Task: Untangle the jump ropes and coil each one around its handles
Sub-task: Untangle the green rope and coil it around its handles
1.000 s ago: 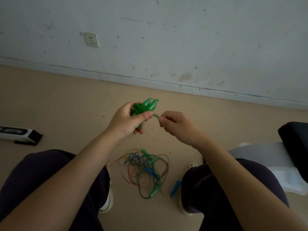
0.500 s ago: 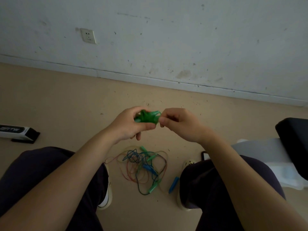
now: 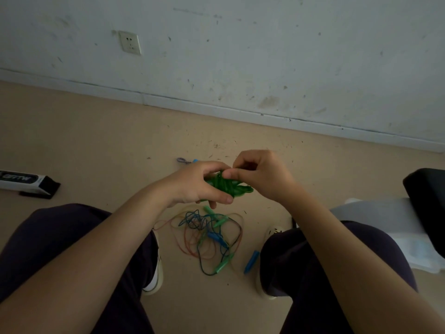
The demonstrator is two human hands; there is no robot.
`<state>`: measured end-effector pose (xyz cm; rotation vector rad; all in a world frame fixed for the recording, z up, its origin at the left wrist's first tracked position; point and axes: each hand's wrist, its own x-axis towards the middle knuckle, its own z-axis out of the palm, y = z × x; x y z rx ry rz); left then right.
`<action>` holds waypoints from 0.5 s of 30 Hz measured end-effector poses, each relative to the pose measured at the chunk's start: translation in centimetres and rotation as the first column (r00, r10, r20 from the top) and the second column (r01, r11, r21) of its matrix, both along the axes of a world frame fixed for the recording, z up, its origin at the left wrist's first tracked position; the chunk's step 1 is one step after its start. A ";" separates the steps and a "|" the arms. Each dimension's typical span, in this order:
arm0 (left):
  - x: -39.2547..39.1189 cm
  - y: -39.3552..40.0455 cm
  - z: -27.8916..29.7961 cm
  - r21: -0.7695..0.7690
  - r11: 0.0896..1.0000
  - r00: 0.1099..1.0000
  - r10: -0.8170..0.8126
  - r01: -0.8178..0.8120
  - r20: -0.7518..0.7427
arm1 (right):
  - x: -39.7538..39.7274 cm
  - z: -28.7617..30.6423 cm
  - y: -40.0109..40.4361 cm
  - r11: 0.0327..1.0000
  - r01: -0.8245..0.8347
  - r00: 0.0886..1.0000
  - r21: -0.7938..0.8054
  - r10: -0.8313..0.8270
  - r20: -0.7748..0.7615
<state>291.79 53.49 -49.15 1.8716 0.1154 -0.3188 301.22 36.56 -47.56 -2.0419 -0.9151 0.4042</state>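
I have the green rope (image 3: pixel 228 185) up between my knees, wound into a tight bundle around its handles. My left hand (image 3: pixel 195 183) wraps it from the near side, thumb along the underside and fingers curled over the top, so most of the bundle is hidden in my grip. My right hand (image 3: pixel 258 175) comes in from the other side with its fingers bent and the thumb tip pressed against the top of the coil; I judge it is pinching the loose tail to tuck it in, but the tail itself is too small for me to make out.

The risk here is in the finish. If the tail is only laid on and not pushed under a turn, the springy cord could unwind the moment my left hand relaxes. Pulling the tail hard could also drag a loop off the end of the handles, where one green loop already pokes out to the right.

Below my hands, the tangle (image 3: pixel 204 233) of blue, orange and green ropes lies on the floor (image 3: pixel 96 141) between my shoes, with a blue handle (image 3: pixel 251 261) just beside my right foot. Dropping the finished bundle there would knot it back in, so I would set it well apart, perhaps toward the box (image 3: pixel 26 183) on my left.
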 end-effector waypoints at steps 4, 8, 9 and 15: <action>-0.3 0.1 0.3 -0.099 0.995 1.000 0.006 -0.008 -0.015 | 0.3 -0.7 0.2 1.000 0.030 0.999 0.006 -0.030 0.014; -0.6 -0.4 0.7 -0.176 0.980 0.994 0.090 -0.098 -0.054 | 0.7 -0.9 0.2 0.999 0.038 0.999 0.018 -0.038 -0.023; -0.6 -0.6 0.6 -0.162 0.980 0.993 0.113 -0.119 -0.047 | 0.6 -0.9 0.2 0.999 0.034 0.998 0.026 -0.033 -0.044; -0.3 -0.6 0.0 -0.053 0.992 0.993 0.116 -0.116 0.003 | 0.4 -1.0 0.1 0.999 0.036 0.988 0.028 -0.031 -0.153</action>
